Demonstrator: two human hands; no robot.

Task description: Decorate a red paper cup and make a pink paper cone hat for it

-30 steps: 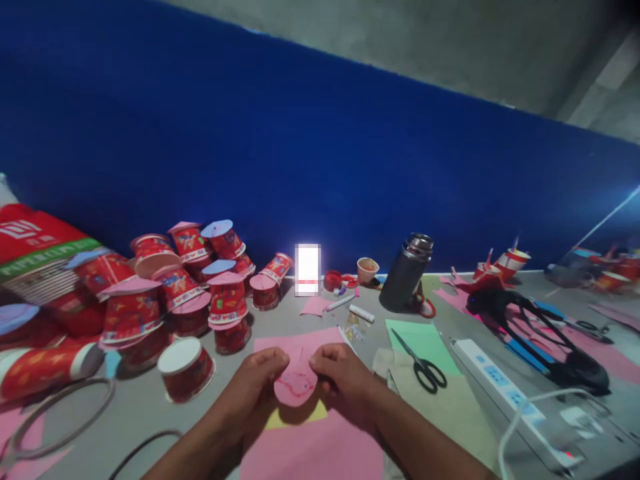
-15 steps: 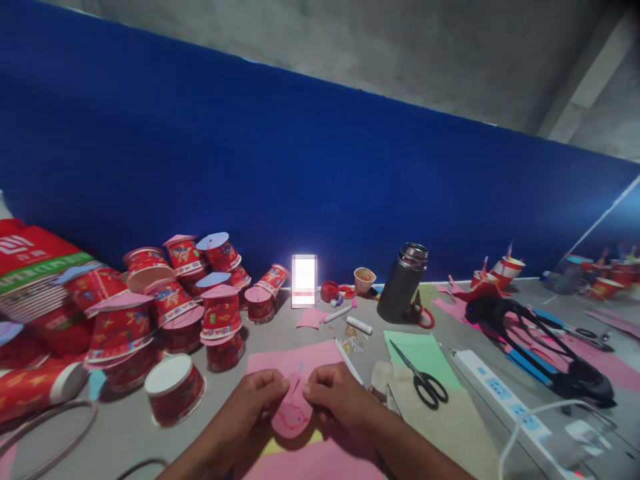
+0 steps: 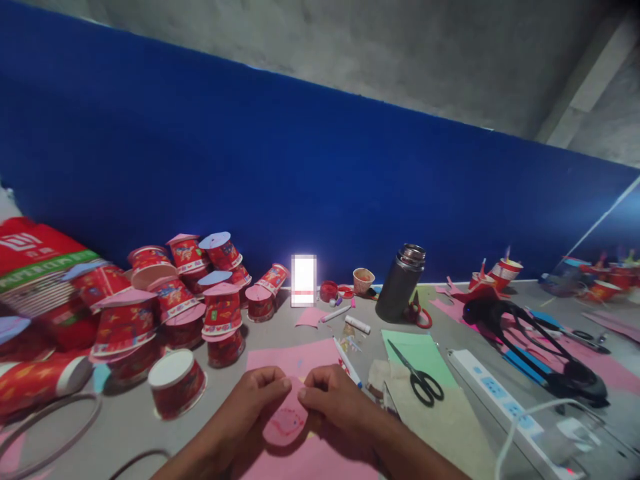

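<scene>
A rounded piece of pink paper (image 3: 285, 423) with small red marks is held between both hands, above larger pink sheets (image 3: 320, 353) on the table. My left hand (image 3: 260, 397) pinches its upper left edge between thumb and fingers. At the upper right edge, my right hand (image 3: 333, 397) grips it the same way. The thumbs are close together, and the lower part of the paper hangs free. A marker (image 3: 349, 360) lies just beyond my right hand. Black-handled scissors (image 3: 420, 380) rest on a green sheet (image 3: 430, 353) and a beige cloth-like piece further right.
Red paper cups (image 3: 223, 310) with pink and blue paper discs are piled at the left; one cup (image 3: 177, 383) stands upside down nearer. A dark thermos (image 3: 401, 283) stands at the back. To the right are a power strip (image 3: 500, 393) and a black strapped headset (image 3: 540, 350).
The pink piece has shifted slightly left and turned between my fingers, and the slit seen in it before no longer shows. Both hands keep their pinch.
</scene>
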